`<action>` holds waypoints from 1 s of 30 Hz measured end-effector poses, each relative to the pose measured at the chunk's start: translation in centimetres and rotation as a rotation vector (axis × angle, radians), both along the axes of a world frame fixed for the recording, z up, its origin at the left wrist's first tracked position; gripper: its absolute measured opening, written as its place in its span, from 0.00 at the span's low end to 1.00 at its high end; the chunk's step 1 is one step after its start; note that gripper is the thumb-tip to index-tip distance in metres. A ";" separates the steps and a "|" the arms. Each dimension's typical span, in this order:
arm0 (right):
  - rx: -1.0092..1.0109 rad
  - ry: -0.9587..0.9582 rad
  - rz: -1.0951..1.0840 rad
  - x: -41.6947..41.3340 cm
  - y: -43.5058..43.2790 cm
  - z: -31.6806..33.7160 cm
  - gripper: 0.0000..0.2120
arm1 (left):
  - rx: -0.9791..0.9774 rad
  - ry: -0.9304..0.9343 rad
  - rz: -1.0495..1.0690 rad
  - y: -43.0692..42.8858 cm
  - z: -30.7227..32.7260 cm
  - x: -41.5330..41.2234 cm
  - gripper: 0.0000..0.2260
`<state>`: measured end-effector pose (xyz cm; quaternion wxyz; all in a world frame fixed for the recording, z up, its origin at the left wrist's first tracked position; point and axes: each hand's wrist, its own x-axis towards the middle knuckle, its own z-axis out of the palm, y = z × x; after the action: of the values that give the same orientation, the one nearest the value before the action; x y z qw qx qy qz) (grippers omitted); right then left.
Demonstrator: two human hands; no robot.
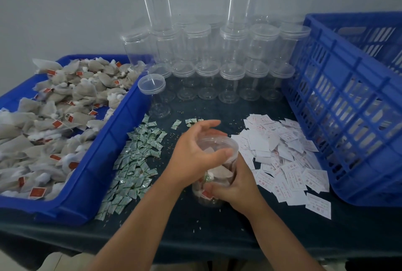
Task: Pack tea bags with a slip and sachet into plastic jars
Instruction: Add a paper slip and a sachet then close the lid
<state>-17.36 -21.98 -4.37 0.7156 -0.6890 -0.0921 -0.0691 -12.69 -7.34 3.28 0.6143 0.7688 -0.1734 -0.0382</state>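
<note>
A clear plastic jar (219, 168) stands on the dark table near the front centre, holding tea bags and a green sachet. My left hand (193, 151) curls round its clear lid at the jar's mouth. My right hand (235, 186) grips the jar's lower body from the right. Grey tea bags (54, 114) with red tags fill the blue tray (102, 162) on the left. Green-and-white sachets (134, 162) lie in a strip beside the tray. White paper slips (285, 159) are scattered to the right of the jar.
Several empty lidded jars (217, 62) are stacked at the back against the wall, with one (155, 94) standing nearer beside the tray. A blue slatted crate (352, 105) stands at the right. Small crumbs dot the table.
</note>
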 end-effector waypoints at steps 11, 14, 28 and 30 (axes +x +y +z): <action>-0.103 0.020 -0.050 -0.6 0.2 0.9 0.33 | -0.029 -0.094 0.035 0.4 -2.2 -1.1 0.25; -0.276 0.092 -0.135 -0.9 -0.5 2.3 0.50 | -0.112 -0.085 0.137 -0.4 -3.1 -1.7 0.28; -0.926 -0.031 -0.393 -6.9 -13.2 21.4 0.35 | -0.108 -0.193 -0.094 -10.5 6.6 -0.3 0.16; -0.965 -0.076 -0.493 -7.5 -15.3 24.6 0.35 | -0.077 -0.209 -0.123 -12.6 7.6 0.7 0.15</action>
<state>-24.87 -37.24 20.25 0.2769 -0.9374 0.0253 -0.2098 -12.01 -19.95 10.85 0.6185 0.7324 -0.2846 0.0113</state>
